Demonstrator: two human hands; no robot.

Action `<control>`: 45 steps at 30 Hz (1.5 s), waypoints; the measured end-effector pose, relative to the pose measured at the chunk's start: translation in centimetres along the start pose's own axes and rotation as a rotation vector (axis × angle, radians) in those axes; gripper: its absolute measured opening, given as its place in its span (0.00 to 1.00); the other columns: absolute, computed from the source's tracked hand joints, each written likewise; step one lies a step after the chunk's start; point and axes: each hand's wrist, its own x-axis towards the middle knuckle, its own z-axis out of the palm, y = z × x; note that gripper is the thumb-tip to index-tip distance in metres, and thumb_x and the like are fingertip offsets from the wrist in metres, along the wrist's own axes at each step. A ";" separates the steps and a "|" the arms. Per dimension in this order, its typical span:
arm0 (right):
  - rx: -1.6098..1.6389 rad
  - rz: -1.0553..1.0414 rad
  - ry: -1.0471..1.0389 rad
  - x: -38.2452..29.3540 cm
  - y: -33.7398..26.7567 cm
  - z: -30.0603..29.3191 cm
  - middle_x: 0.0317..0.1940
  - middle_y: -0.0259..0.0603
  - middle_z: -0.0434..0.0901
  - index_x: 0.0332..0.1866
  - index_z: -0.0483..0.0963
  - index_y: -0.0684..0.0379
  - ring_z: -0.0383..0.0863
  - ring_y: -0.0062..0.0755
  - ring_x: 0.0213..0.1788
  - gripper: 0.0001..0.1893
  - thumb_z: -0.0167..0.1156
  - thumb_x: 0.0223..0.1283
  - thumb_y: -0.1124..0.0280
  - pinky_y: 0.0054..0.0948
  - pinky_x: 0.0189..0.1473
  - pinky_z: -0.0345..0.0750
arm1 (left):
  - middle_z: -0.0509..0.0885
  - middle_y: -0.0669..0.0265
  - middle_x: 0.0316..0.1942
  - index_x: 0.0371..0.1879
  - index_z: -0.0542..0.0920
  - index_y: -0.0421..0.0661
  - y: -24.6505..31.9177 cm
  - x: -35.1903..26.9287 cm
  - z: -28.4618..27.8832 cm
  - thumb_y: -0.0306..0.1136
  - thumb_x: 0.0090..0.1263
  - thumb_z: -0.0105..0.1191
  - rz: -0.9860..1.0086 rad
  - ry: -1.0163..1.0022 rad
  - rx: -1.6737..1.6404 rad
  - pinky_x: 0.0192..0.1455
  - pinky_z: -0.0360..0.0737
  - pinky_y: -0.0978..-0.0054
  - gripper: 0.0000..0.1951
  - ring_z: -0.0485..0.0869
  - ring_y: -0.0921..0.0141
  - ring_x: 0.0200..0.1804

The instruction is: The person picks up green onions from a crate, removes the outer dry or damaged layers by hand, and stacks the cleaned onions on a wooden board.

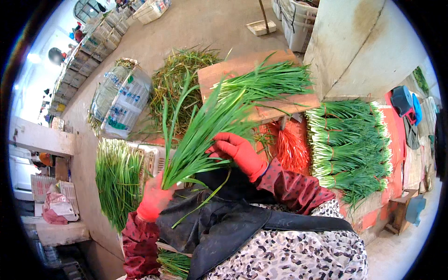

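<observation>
My left hand (155, 196), in a red glove, is closed round the lower end of a loose bunch of long green leafy stalks (206, 126), probably garlic chives. The leaves fan up and to the right over my lap. My right hand (238, 152), also gloved in red, is at the bunch's right edge with its fingers bent; whether they pinch a leaf I cannot tell. One yellowish leaf (206, 203) hangs over my dark apron. Beyond the bunch, a pile of similar stalks (273, 82) lies on a tilted wooden board (213, 71).
Tied bundles (350, 143) lie stacked at the right, beside red plastic ties (292, 148). Upright stalks (117, 178) stand at the left. Discarded leaves (175, 91) are heaped beyond, near a wrapped crate (122, 101). A pale pillar (357, 45) rises behind the board.
</observation>
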 end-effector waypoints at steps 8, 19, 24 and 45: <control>-0.133 -0.064 0.146 -2.6 1.7 -12.8 0.43 0.42 0.81 0.58 0.69 0.61 0.82 0.37 0.43 0.21 0.56 0.63 0.62 0.32 0.42 0.80 | 0.70 0.61 0.26 0.68 0.62 0.73 -0.9 -1.3 2.1 0.23 0.48 0.56 0.150 0.050 1.105 0.25 0.73 0.61 0.44 0.76 0.59 0.24; -0.628 -0.159 0.719 -8.7 -4.2 -15.9 0.38 0.38 0.82 0.52 0.74 0.59 0.82 0.25 0.36 0.12 0.51 0.66 0.71 0.22 0.36 0.77 | 0.65 0.68 0.25 0.69 0.59 0.72 -3.9 -2.4 4.7 0.24 0.58 0.46 0.262 0.099 1.359 0.19 0.64 0.69 0.37 0.67 0.69 0.19; -1.259 -0.547 0.184 -7.4 -3.5 -6.1 0.38 0.42 0.81 0.50 0.76 0.58 0.81 0.39 0.38 0.15 0.57 0.55 0.74 0.32 0.39 0.77 | 0.66 0.67 0.25 0.69 0.58 0.71 -3.2 -2.6 5.5 0.25 0.59 0.46 0.214 0.077 1.397 0.20 0.64 0.70 0.37 0.67 0.69 0.19; -1.475 -0.489 -0.091 -4.4 1.6 0.7 0.48 0.41 0.79 0.59 0.68 0.56 0.81 0.46 0.33 0.24 0.58 0.55 0.68 0.40 0.32 0.77 | 0.69 0.59 0.28 0.70 0.58 0.70 -1.5 -2.1 5.5 0.21 0.55 0.49 0.116 -0.146 1.074 0.24 0.73 0.62 0.41 0.76 0.60 0.23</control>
